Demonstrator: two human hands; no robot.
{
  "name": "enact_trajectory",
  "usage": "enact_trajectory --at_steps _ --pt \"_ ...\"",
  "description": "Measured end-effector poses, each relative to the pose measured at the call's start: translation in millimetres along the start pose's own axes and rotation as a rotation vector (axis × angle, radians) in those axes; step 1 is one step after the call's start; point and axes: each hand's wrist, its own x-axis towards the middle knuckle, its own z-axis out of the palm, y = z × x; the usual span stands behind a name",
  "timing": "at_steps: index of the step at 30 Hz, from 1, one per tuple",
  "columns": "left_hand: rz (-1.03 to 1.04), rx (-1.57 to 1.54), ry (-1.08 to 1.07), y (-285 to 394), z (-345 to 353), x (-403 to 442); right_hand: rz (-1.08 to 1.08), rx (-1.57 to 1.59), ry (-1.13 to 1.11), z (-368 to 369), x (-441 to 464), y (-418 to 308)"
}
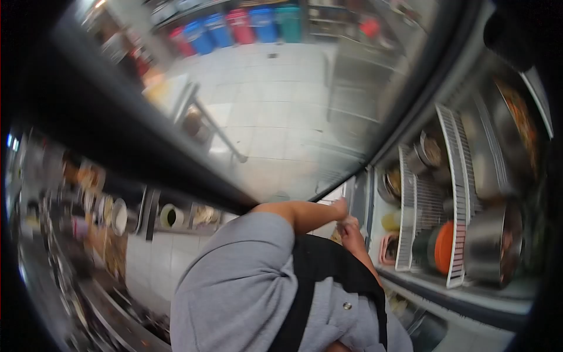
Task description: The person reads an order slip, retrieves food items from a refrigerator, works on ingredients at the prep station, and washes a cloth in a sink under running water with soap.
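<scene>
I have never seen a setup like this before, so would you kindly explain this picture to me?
No machine here, only a person's bare hands. The single view comes from a head-worn camera looking forward and down, so the wearer's grey shirt fills the lower middle. The left hand and right hand are close together beside an open, fridge-like cabinet; blur hides whether they hold anything. White wire shelves inside bear containers, including a large metal pot. Coloured bins show through the glass door.
</scene>
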Motion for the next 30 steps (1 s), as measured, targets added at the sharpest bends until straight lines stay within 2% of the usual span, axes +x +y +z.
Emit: enact_trajectory --at_steps 1,2,5,7,8,9,10,12,13,16,18,19,20,22,24,26,28,30 --pt "-0.072 -0.084 0.092 21 -2 -6 0.020 0.037 -0.020 -5 -1 -7" --pt "-0.024 -0.144 0.110 36 -16 -16 0.045 0.075 -0.039 -8 -3 -12" --pt "0.325 -0.172 0.303 45 -2 -22 0.041 0.158 -0.025 10 -6 10" --pt "0.374 -0.223 0.087 54 -15 -63 0.003 0.151 -0.029 15 -8 15" --pt "0.488 -0.213 0.032 46 -17 -83 -0.012 0.144 -0.030 15 -11 16" --pt "0.569 -0.214 -0.121 40 -34 -115 -0.027 0.137 -0.029 16 -15 17" --pt "0.612 -0.280 -0.286 19 -9 -101 -0.045 0.136 -0.030 18 -19 18" --pt "0.965 -0.224 -0.342 -48 35 -84 -0.086 0.132 -0.036 20 -26 17" --pt "0.953 -0.230 -0.317 -72 32 -93 -0.111 0.132 -0.038 23 -31 17" --pt "0.566 -0.066 -0.308 -167 2 -154 -0.203 0.151 -0.055 38 -44 21" --pt "0.370 -0.164 -0.081 -189 -54 -246 -0.260 0.168 -0.067 50 -54 25" --pt "0.232 -0.216 0.002 -208 -61 -283 -0.286 0.185 -0.069 56 -64 30" --pt "0.156 -0.278 0.069 -248 -41 -299 -0.299 0.186 -0.075 60 -71 29" --pt "-0.036 -0.369 -0.007 -293 -30 -359 -0.301 0.162 -0.099 63 -84 17" --pt "-0.019 -0.398 0.129 -351 17 -414 -0.289 0.111 -0.132 62 -95 -6" --pt "-0.261 -0.364 0.159 -360 32 -478 -0.258 0.048 -0.156 62 -104 -45" --pt "-0.379 -0.524 0.191 -412 101 -494 -0.245 0.002 -0.165 75 -100 -82" --pt "-0.455 -0.537 0.192 -424 129 -526 -0.289 -0.038 -0.254 94 -86 -110"
